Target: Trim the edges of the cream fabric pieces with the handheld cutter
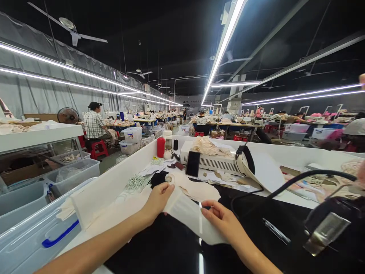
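Observation:
A thin white translucent fabric piece (186, 213) stretches slantwise between my hands above the black work surface (159, 247). My left hand (158, 199) pinches its upper left end between thumb and fingers. At the other end, my right hand (221, 219) grips the fabric, thumb and fingers closed at its edge. Just beyond lie cream fabric pieces (199, 188), partly behind the held one. A pile of pale green cord (137, 182) rests to the left of them. To the right of my right hand lies a pen (276, 231).
A black phone (193, 164) leans against a white vented box (185, 154) bearing cream fabric. A red container (161, 147) and a white visor cap (246, 161) stand at the back. On the right, a dark-bodied iron (327, 228) trails a thick cable. Plastic bins (68, 171) line the left.

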`<action>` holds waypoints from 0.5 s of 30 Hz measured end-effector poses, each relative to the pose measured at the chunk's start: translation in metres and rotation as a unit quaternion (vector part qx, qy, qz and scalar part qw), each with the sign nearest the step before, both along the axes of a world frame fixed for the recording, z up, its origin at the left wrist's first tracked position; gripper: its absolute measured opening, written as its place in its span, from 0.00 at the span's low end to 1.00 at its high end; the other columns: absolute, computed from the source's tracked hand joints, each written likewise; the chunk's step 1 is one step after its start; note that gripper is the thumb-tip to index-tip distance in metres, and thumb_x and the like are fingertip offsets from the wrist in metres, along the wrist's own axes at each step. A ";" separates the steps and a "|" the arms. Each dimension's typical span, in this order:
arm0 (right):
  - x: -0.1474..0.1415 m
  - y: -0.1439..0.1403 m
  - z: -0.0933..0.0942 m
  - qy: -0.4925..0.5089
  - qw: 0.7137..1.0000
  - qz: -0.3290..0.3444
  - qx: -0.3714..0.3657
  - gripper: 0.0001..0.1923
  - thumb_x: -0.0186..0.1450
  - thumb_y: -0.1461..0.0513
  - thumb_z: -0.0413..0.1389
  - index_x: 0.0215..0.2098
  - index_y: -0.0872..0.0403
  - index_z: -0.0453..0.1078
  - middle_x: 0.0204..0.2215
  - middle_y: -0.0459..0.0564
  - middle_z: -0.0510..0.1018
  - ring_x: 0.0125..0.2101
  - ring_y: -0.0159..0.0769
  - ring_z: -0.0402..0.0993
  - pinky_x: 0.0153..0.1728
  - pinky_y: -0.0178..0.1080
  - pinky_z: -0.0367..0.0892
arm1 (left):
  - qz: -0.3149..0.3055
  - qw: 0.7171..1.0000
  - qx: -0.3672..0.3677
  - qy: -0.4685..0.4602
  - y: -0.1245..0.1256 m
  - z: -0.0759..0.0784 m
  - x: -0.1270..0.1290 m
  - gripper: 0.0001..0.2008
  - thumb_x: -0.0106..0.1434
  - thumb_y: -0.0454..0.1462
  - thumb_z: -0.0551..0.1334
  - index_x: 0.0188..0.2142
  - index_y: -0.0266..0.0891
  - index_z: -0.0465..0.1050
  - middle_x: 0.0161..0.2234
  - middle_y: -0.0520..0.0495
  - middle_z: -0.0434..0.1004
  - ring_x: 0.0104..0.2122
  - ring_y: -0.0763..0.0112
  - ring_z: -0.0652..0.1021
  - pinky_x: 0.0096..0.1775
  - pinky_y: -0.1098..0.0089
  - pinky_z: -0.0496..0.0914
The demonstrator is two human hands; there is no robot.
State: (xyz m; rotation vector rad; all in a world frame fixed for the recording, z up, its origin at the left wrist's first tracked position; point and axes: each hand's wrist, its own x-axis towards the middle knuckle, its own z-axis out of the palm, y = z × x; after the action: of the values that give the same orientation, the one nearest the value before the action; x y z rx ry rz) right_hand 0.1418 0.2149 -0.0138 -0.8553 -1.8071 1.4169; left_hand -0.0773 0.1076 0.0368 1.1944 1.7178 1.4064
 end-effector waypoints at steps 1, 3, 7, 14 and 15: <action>0.001 0.010 0.002 0.003 1.000 -0.022 0.005 0.26 0.59 0.42 0.66 0.43 0.52 0.78 0.22 0.40 0.69 0.24 0.32 0.64 0.26 0.35 0.57 | 0.006 1.000 -0.001 0.012 0.013 0.004 -0.004 0.26 0.73 0.59 0.59 0.35 0.38 0.72 0.24 0.56 0.68 0.21 0.73 0.70 0.21 0.74 0.64; 0.002 0.031 0.007 0.009 0.998 -0.060 0.015 0.28 0.61 0.42 0.64 0.48 0.52 0.76 0.26 0.42 0.74 0.27 0.35 0.69 0.28 0.36 0.62 | 0.015 0.999 -0.013 0.034 0.040 0.012 -0.013 0.20 0.77 0.51 0.60 0.40 0.36 0.74 0.30 0.53 0.73 0.25 0.73 0.75 0.26 0.73 0.71; -0.003 0.072 0.014 -0.009 0.993 -0.114 0.040 0.27 0.66 0.43 0.61 0.53 0.53 0.73 0.33 0.46 0.80 0.27 0.36 0.74 0.24 0.36 0.65 | 0.015 0.997 -0.039 0.070 0.090 0.022 -0.028 0.16 0.75 0.45 0.65 0.55 0.36 0.74 0.51 0.43 0.78 0.45 0.61 0.81 0.45 0.59 0.80; -0.019 0.124 0.001 -0.116 0.972 -0.156 0.130 0.15 0.74 0.55 0.61 0.54 0.55 0.73 0.46 0.51 0.80 0.40 0.38 0.80 0.41 0.44 0.79 | 0.041 0.985 -0.095 0.141 0.128 -0.004 -0.050 0.18 0.75 0.44 0.66 0.59 0.37 0.73 0.57 0.41 0.76 0.51 0.56 0.80 0.51 0.53 0.78; -0.019 0.126 -0.003 -0.129 0.969 -0.151 0.146 0.14 0.74 0.55 0.62 0.53 0.55 0.74 0.48 0.52 0.80 0.43 0.40 0.80 0.44 0.46 0.79 | 0.040 0.983 -0.105 0.147 0.129 -0.011 -0.052 0.18 0.75 0.44 0.66 0.59 0.37 0.73 0.57 0.41 0.76 0.51 0.56 0.80 0.51 0.53 0.78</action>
State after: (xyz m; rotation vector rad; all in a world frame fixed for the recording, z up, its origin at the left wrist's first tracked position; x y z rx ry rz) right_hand 0.1223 0.3408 -0.0169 -1.1392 -1.9161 0.8539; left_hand -0.1295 0.2363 0.0262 1.2741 2.0796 1.0999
